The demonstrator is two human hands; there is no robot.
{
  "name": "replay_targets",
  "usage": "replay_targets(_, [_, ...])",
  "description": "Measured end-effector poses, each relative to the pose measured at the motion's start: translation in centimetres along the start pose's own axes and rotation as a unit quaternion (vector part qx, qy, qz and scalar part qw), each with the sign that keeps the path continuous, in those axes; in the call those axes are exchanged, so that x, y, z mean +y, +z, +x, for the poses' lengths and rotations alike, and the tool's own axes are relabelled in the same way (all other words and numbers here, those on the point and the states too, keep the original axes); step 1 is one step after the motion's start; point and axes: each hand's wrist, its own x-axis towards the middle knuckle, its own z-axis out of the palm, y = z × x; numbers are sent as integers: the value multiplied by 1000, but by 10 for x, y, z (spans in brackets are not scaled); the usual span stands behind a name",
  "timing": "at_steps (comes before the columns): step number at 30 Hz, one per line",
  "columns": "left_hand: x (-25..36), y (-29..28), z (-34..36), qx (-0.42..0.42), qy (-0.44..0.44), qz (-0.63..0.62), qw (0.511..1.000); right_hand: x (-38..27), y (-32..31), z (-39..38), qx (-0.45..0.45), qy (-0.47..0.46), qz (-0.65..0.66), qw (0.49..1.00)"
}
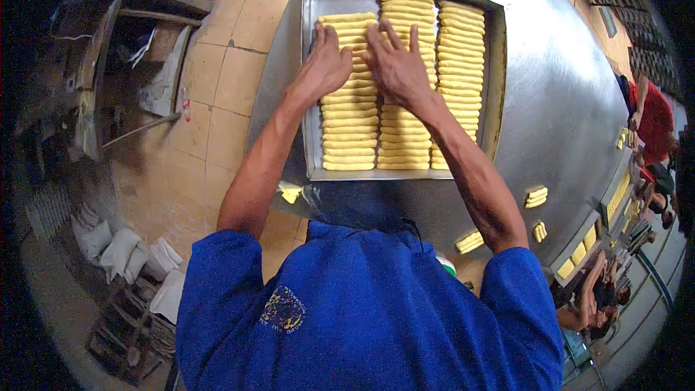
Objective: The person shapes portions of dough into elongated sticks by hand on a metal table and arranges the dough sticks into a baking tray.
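A rectangular metal baking tray (498, 101) lies before me, holding three columns of yellow dough sticks laid side by side. My left hand (326, 69) is over the left column of dough sticks (350, 137), its fingers stretched forward along the column's left end. On that column's other side, my right hand (398, 69) spreads its fingers between the left column and the middle column of dough sticks (407, 7). Both hands touch or hover just over the dough; contact under the fingertips is hidden. The right column of dough sticks (461, 51) lies beyond my right hand.
The tray rests on a shiny metal table (557, 87). Small groups of dough sticks (536, 197) lie near its right side, with more trays of dough (579, 252) beyond. Other people work at far right. A wooden frame (108, 65) and white sacks (127, 253) stand left on tiled floor.
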Motion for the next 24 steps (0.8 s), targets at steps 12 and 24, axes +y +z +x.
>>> replay_targets(12, [-7,-5,15,-5,-56,-178,982,18,2,26,122,27,-24,992])
replay_targets(24, [15,15,7,-6,84,124,989,-15,-59,-128,142,167,243,945])
